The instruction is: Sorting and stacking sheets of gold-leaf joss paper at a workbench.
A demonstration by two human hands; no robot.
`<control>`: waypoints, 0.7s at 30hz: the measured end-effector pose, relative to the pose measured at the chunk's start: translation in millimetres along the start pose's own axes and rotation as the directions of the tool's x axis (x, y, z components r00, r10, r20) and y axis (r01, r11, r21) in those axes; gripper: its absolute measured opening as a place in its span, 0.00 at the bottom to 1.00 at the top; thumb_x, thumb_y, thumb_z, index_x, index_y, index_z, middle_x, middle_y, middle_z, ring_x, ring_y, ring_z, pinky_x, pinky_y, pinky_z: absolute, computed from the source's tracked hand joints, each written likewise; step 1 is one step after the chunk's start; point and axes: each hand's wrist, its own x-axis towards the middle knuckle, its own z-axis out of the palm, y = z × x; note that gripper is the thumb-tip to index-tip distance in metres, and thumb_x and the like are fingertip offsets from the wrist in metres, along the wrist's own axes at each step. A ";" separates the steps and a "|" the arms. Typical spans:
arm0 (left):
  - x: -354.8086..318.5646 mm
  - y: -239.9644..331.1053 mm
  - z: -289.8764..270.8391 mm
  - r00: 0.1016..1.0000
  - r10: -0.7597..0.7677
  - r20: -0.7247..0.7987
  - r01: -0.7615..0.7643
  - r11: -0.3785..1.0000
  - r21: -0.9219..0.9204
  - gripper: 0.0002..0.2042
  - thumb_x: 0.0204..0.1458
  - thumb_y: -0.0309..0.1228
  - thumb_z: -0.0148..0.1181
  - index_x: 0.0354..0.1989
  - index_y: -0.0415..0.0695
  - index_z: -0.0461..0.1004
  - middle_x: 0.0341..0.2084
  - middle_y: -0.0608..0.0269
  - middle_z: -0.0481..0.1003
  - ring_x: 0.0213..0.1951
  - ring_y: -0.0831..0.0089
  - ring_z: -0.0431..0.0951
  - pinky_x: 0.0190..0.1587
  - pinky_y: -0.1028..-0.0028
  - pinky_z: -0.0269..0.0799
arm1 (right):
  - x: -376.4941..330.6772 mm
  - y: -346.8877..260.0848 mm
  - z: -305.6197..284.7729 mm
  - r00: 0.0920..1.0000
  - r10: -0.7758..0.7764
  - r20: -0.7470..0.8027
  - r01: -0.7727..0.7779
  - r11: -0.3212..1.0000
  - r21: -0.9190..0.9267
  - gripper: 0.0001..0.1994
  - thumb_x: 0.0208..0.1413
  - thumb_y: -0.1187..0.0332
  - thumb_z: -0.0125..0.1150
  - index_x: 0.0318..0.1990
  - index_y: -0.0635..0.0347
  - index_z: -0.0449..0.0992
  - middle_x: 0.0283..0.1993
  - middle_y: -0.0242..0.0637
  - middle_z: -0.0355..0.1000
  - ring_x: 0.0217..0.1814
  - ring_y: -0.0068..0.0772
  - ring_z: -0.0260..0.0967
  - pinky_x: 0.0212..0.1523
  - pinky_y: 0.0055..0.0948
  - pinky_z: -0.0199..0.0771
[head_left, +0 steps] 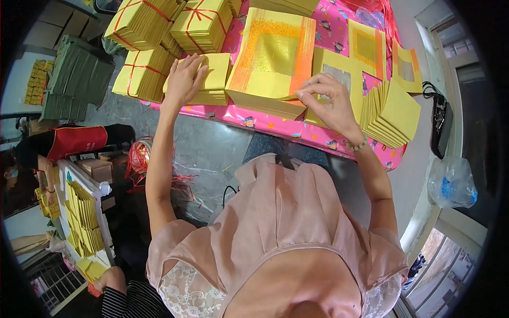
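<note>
The right hand, a little right of the middle near the top of the frame, pinches the edge of the big yellow paper stack with bent fingers, closed on the top sheets. The left hand, up and to the left, lies flat and open on a small yellow paper pile, holding nothing. Both piles sit on a pink table cover. More yellow sheets fan out in a spread stack at the right. Tied yellow bundles with red string rest at the upper left. A clear plastic bag sits at the right edge.
</note>
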 end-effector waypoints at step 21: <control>42.8 150.8 -57.0 0.847 0.526 0.074 -0.514 0.847 -0.137 0.35 0.48 0.61 0.52 0.52 0.41 0.71 0.51 0.48 0.71 0.55 0.52 0.69 0.60 0.57 0.59 | 6.7 -12.6 -9.9 0.971 -0.203 -0.126 0.197 0.979 -0.058 0.03 0.51 0.74 0.62 0.33 0.63 0.79 0.34 0.39 0.74 0.37 0.35 0.72 0.39 0.29 0.71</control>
